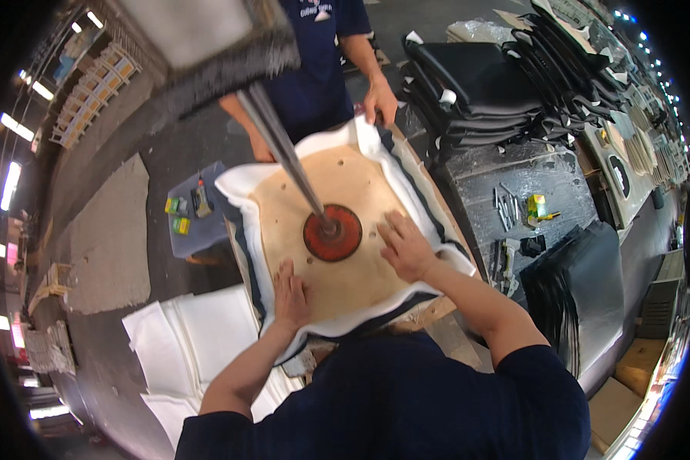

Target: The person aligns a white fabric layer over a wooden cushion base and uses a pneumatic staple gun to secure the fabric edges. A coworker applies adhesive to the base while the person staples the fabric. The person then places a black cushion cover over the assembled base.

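In the workshop, the wooden panel (337, 291) lies left of a grey worktop (475, 190), under a red disc (343, 244). Left hand (291, 297) at near left, right hand (408, 249) at right, rest on it, fingers loosely spread.

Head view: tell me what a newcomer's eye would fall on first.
The red disc at the foot of the metal rod stands out first, near the middle of the tan panel. The left hand and right hand lie on the panel to either side of it. At upper right, black pieces sit in piles.
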Tool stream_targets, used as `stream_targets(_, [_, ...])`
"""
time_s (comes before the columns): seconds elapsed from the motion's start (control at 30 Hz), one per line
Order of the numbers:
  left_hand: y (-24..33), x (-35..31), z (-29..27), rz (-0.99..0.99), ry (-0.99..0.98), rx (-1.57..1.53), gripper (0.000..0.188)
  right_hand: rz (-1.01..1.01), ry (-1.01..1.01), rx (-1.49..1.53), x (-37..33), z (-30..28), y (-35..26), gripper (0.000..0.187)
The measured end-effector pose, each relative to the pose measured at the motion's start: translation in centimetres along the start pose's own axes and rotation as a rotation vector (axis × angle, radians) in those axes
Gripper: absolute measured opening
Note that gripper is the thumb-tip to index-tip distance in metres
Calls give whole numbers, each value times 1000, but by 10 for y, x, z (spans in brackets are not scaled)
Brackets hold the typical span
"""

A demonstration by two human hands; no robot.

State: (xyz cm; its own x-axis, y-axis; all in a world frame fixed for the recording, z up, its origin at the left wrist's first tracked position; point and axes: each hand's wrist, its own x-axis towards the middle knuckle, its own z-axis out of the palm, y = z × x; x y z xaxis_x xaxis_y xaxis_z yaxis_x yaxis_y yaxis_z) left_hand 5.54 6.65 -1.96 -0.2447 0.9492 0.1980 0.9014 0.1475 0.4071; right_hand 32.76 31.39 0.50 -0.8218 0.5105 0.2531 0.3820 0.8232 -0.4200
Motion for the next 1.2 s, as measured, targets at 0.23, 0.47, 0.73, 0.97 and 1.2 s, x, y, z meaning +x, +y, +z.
stream_targets(0.23, [13, -1, -9, -37, -42, 41, 29, 55, -76, 15, -5, 0, 5, 68])
stream_targets(0.47, [11, 1, -13, -37, 16, -42, 32, 36, 0, -17, -6, 4, -6, 59])
stream_targets(0.73, [21, -2, -19, -135, 4, -162, 49, 5, 61, -18, -6, 12, -2, 61])
stream_targets(0.97, [69, -53, -39, -113, -416, -150, 42, 43, 93, -1, -16, 15, -8, 58])
stream_targets(1.2, [75, -74, -47, -160, -425, -151, 50, 37, 84, 49, -16, 13, -10, 57])
